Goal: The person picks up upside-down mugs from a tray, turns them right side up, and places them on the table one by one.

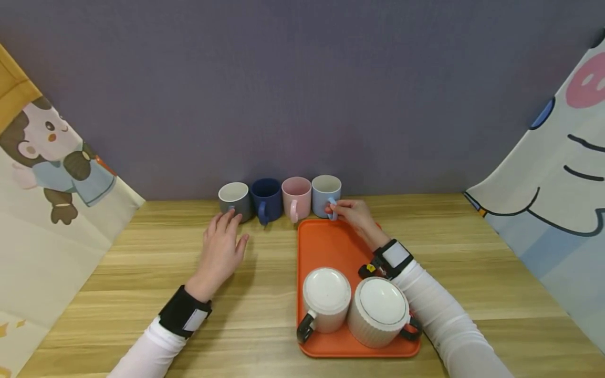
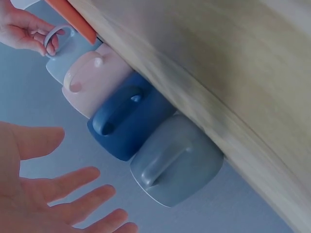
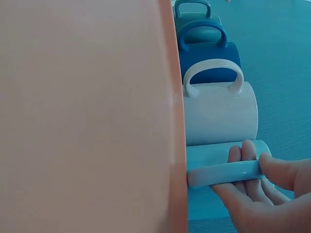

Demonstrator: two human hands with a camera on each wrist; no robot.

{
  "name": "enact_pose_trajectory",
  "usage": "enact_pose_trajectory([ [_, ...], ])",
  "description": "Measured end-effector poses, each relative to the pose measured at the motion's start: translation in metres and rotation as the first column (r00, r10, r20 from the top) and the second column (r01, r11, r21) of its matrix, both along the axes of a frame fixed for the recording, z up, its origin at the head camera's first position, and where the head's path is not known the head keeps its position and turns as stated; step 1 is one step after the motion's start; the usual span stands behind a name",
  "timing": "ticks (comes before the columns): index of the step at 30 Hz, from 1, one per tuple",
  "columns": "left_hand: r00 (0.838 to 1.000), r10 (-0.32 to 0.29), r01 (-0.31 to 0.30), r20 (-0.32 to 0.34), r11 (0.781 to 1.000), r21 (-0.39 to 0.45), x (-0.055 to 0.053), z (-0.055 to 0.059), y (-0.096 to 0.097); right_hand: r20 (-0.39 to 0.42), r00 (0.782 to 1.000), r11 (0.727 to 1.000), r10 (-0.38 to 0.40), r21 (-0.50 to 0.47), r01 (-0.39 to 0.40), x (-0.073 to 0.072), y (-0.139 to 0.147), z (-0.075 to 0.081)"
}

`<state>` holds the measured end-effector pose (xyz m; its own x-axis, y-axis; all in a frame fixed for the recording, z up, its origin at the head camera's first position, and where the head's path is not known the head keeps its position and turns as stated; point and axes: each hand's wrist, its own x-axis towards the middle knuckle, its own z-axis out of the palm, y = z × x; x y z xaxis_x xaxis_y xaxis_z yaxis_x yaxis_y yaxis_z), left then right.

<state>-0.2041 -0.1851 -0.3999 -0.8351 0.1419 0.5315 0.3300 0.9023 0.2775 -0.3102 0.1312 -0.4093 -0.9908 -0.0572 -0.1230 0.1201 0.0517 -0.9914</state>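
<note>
Just right of the head view's centre, pinching the light blue mug [image 1: 319,202] by its handle [image 1: 333,210] with the right hand [image 1: 356,216]; left of centre, holding out the left hand [image 1: 220,256] with relaxed, spread fingers [image 1: 233,227] near the gray mug [image 1: 243,205].

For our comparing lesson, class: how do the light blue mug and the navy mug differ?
Inside, the light blue mug is pale; the navy mug is dark. The right hand pinches the light blue mug's handle; no hand touches the navy mug. The light blue mug is right of the pink mug; the navy mug is left of it. Both are upright.
</note>
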Motion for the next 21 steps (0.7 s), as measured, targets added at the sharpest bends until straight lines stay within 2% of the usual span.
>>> enact_pose_trajectory([
  [11, 1.000, 0.007, -0.007, 0.027, 1.000, 0.000, -0.0011, 0.0010, -0.0016, -0.009, 0.998, 0.997, 0.070, 0.035, -0.069, 0.0001, -0.0009, 0.0039],
  [21, 1.000, -0.001, 0.001, 0.009, 1.000, 0.000, -0.0012, 0.0010, -0.0012, 0.008, 0.996, 0.994, 0.089, 0.065, -0.089, -0.0014, -0.0016, 0.0038],
])
